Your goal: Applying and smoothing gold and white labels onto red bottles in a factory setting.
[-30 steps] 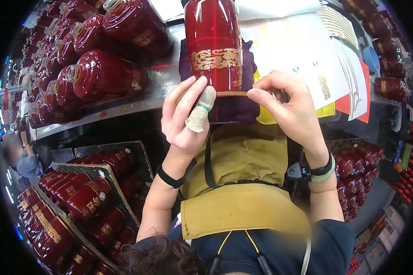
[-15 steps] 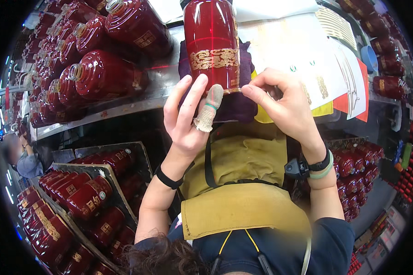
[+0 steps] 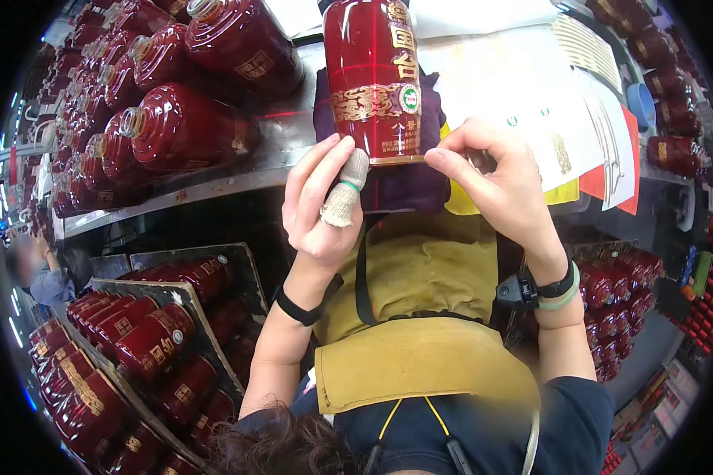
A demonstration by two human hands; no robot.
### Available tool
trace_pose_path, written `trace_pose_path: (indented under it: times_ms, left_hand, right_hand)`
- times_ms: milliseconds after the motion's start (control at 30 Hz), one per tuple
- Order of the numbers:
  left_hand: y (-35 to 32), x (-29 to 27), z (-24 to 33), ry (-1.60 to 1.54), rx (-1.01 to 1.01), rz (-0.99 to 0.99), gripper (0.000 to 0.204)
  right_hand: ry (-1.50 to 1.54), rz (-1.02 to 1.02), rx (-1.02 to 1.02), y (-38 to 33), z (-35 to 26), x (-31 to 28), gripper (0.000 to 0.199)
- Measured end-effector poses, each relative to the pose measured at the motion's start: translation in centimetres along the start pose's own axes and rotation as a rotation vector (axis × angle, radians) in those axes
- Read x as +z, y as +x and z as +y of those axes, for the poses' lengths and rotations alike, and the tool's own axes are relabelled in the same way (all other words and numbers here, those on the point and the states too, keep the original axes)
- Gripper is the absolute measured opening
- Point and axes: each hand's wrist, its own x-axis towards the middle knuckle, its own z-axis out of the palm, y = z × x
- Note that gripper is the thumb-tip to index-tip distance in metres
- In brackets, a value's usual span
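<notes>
A glossy dark red bottle point(image 3: 364, 67) with gold patterns, gold lettering and a small round green-and-white mark lies on a dark purple cloth point(image 3: 408, 190), its base toward me. At the base's left edge are the fingertips of my left hand point(image 3: 313, 202), the fingers close together. One of its fingers wears a pale knitted finger sleeve point(image 3: 342, 198) with a green band. My right hand point(image 3: 503, 178) pinches at the base's right corner, thumb and forefinger almost meeting. The undersides of my fingers are hidden. Thin red light lines cross the bottle.
Several red bottles point(image 3: 178, 131) with bare necks lie to the left on the metal table point(image 3: 277, 150). White sheets with gold decals point(image 3: 523, 87) lie right of the cloth, near a blue cup point(image 3: 640, 105). Racks of red bottles point(image 3: 154, 340) stand below left. A person point(image 3: 43, 273) is at far left.
The bottle has turned about its length, bringing gold lettering and the green-and-white mark into view. My left fingers have drawn together; my right hand has barely moved.
</notes>
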Motion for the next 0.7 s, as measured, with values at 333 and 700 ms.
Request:
trace_pose_path:
  times_ms: [333,700]
  left_hand:
    - [0.6,0.3,1.2,-0.003,-0.069,0.073,0.028]
    - [-1.2,0.7,-0.3,-0.185,-0.174,0.069,0.041]
  right_hand:
    - [-0.012,0.006,-0.006,0.1,0.2,0.1,0.019]
    - [-0.001,0.008,-0.026,0.3,-0.1,0.0,0.019]
